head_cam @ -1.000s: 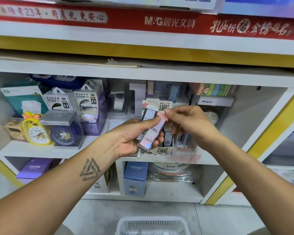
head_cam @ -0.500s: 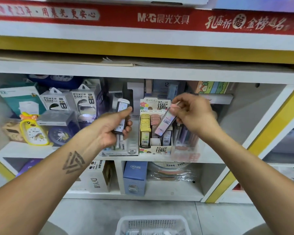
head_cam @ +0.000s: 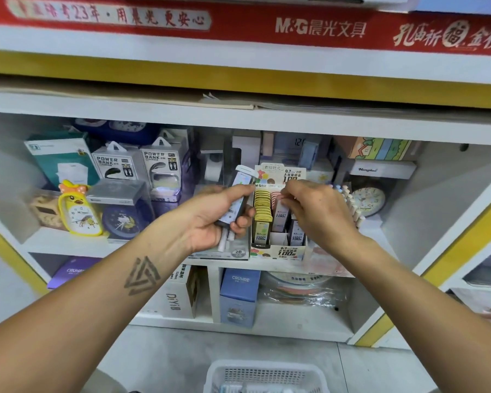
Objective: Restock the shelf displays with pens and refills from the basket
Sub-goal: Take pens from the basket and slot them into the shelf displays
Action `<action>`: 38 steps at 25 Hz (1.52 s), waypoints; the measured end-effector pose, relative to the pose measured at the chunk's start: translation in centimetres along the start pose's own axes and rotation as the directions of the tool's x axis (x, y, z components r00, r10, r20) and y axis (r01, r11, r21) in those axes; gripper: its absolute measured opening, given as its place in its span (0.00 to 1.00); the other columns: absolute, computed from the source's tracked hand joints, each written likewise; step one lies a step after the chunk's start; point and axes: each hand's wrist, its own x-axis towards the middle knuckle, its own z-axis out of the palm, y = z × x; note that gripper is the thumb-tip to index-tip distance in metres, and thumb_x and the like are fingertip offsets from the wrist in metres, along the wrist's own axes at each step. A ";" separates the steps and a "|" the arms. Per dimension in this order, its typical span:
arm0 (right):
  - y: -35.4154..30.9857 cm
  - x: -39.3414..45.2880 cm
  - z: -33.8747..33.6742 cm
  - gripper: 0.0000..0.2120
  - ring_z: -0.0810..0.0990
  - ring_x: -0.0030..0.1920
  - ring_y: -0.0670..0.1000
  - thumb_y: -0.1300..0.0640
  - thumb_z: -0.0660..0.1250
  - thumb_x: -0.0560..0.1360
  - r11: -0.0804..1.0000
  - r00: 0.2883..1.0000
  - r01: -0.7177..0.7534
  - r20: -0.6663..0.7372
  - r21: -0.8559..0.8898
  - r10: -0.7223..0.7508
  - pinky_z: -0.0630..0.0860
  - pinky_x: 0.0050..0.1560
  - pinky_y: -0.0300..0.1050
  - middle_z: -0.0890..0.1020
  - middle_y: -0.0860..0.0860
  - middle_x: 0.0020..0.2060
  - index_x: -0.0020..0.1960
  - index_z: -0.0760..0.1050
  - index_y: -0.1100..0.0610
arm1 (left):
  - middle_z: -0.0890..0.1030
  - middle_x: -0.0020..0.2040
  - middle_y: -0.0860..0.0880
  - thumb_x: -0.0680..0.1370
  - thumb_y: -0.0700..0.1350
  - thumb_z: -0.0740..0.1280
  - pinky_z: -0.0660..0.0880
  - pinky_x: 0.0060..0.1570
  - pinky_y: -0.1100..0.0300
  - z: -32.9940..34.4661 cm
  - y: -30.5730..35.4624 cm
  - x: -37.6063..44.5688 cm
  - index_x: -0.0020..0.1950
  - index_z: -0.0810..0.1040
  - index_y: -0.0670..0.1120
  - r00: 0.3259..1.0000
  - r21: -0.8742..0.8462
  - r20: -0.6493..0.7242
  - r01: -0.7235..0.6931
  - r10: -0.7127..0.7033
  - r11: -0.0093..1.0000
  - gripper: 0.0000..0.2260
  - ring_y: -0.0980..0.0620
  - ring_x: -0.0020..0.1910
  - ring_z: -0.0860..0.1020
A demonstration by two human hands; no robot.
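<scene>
Right fingers now lower, in display box.

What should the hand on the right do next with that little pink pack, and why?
Probably push the pink pack down into its row and let go. The right hand pinches it at the top, over the pink row of the display box beside the yellow packs. The left hand holds more packs waiting.

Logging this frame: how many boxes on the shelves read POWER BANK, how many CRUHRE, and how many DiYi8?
POWER BANK boxes: 2
CRUHRE boxes: 2
DiYi8 box: 1
Total: 5
</scene>
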 end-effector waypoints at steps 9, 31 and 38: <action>0.2 0.1 0.6 0.04 0.79 0.44 0.54 0.59 0.70 0.77 0.996 0.997 -0.023 0.082 0.086 0.016 0.75 0.41 0.49 0.81 0.51 0.44 0.48 0.82 0.59 | 0.75 0.36 0.44 0.80 0.46 0.66 0.63 0.20 0.67 0.3 -0.7 0.5 0.50 0.75 0.41 1.000 -0.008 0.006 0.019 -0.019 1.000 0.07 0.53 0.24 0.70; -0.5 0.6 0.2 0.09 0.79 0.39 0.44 0.60 0.65 0.81 0.792 0.934 -0.354 0.146 0.497 0.326 0.75 0.39 0.36 0.82 0.50 0.43 0.57 0.82 0.57 | 0.78 0.36 0.44 0.79 0.44 0.68 0.64 0.21 0.67 0.8 -1.2 1.0 0.56 0.76 0.40 1.000 0.004 0.013 0.010 -0.010 1.000 0.10 0.52 0.25 0.71; -0.9 0.8 -2.3 0.05 0.81 0.30 0.50 0.69 0.68 0.77 0.166 0.811 -0.484 0.370 0.859 0.452 0.79 0.32 0.38 0.84 0.57 0.33 0.52 0.79 0.65 | 0.83 0.40 0.42 0.77 0.45 0.71 0.66 0.20 0.66 1.3 -1.0 1.4 0.50 0.82 0.41 1.000 0.065 -0.010 0.012 -0.011 0.998 0.07 0.53 0.24 0.72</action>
